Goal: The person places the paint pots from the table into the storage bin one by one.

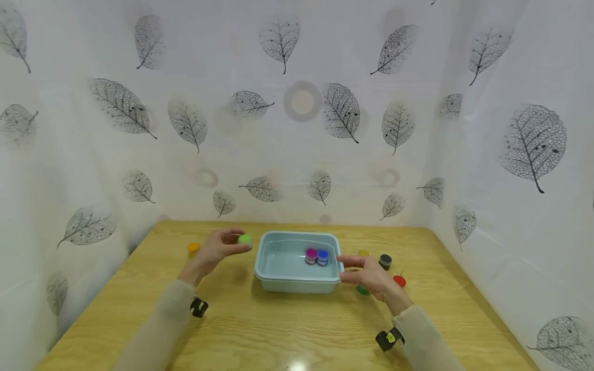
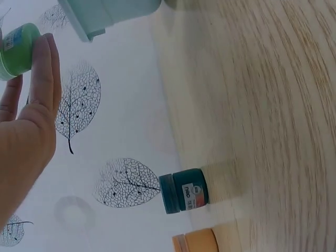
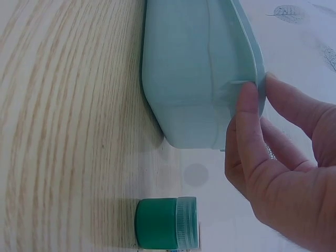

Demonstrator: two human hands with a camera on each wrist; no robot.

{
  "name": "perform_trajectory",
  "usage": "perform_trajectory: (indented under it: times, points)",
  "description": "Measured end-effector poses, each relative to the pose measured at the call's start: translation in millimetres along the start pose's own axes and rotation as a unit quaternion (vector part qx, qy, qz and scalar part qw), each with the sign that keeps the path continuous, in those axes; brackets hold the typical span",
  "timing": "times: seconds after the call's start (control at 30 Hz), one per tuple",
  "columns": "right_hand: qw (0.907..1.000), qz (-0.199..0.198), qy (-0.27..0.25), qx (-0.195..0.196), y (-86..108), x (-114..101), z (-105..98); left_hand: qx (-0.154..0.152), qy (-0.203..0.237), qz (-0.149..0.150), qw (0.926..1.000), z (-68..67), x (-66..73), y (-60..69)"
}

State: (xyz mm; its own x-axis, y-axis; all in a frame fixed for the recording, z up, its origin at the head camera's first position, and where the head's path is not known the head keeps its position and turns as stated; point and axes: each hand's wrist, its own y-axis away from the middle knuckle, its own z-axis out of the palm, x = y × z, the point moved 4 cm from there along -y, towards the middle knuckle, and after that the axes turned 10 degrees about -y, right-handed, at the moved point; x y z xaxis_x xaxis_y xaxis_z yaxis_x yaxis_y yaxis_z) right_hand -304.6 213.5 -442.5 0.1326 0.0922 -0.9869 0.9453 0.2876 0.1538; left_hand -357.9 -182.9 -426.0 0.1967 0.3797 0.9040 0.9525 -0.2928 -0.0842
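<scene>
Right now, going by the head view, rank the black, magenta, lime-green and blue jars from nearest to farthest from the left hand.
From the left hand:
1. Lime-green jar: held in it.
2. Magenta jar: in the bin, left of the blue.
3. Blue jar: in the bin.
4. Black jar: on the table, right of the bin.

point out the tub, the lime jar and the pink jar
Tub [image 3: 181, 68]: right wrist view, on its outer wall
Lime jar [image 2: 21, 52]: left wrist view, on its side
Pink jar [image 1: 311, 253]: head view, on its top
</scene>
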Motion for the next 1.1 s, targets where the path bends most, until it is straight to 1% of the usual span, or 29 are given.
perform_trajectory:
  times: [0.1,0.17,0.27,0.43,0.53,0.63,0.77,0.87,0.97,1.03,1.1]
  points:
    - [1.0,0.001,-0.002,0.001,0.1,1,0,0.01,0.001,-0.007,0.9999,4.8,-1.5,-2.5]
    - [1.0,0.0,0.001,0.0,-0.1,1,0,0.013,0.003,-0.002,0.9999,8.7,-1.6,-4.0]
    - [1.0,0.0,0.0,-0.005,0.3,-1,1,0.014,-0.002,-0.003,0.9999,14.9,3.4,-4.3]
    - [1.0,0.001,0.0,-0.008,0.9,-2,2,0.01,-0.03,0.002,0.9995,25.5,13.1,-5.3]
    - [1.0,-0.002,0.003,-0.008,0.5,-1,1,0.009,-0.037,0.007,0.9993,33.7,17.4,-7.0]
    - [1.0,-0.004,0.004,-0.007,0.3,0,0,0.007,-0.043,0.005,0.999,42.2,21.1,-8.7]
    - [1.0,0.001,0.006,-0.001,-0.5,2,-1,-0.008,-0.042,-0.002,0.9991,55.0,23.6,-10.7]
    - [1.0,-0.001,0.009,0.0,-0.6,3,-1,-0.008,-0.039,-0.002,0.9992,63.8,24.6,-11.4]
    - [1.0,-0.002,0.008,-0.001,-1.0,3,-1,-0.001,-0.036,0.0,0.9993,70.8,26.7,-11.8]
    - [1.0,-0.002,0.008,0.0,-1.5,2,-1,-0.008,-0.029,0.003,0.9995,75.6,28.8,-12.8]
    - [1.0,-0.003,0.009,0.001,-2.0,1,-1,-0.021,-0.026,0.015,0.9993,80.5,32.9,-13.9]
